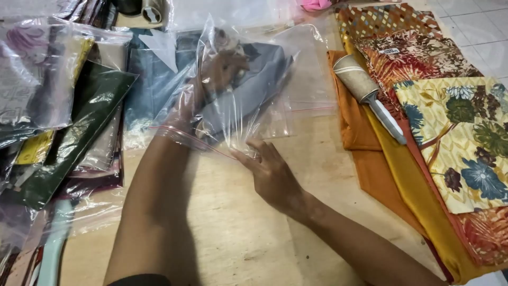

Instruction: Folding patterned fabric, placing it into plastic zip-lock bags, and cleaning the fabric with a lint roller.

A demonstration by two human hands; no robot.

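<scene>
at the far left i see a heap of bagged fabrics (58, 106), already sealed in clear plastic, lying on the wooden surface (233, 222). next, my left hand (214, 79) is pushed deep inside a clear zip bag (248, 85), its forearm running up from the bottom edge. its grip is closed around a folded grey cloth (254, 90), which sits mostly inside the bag near the top centre. just right of it, my right hand (272, 172) lies palm down with fingers spread loosely, fingertips pinning the bag's red-lined mouth to the surface; it holds nothing. i judge the cloth is nearly in, and the bag is not yet sealed. further right lie a lint roller (365, 92) and a stack of unbagged patterned fabrics (444, 122), orange, mustard and floral.
</scene>
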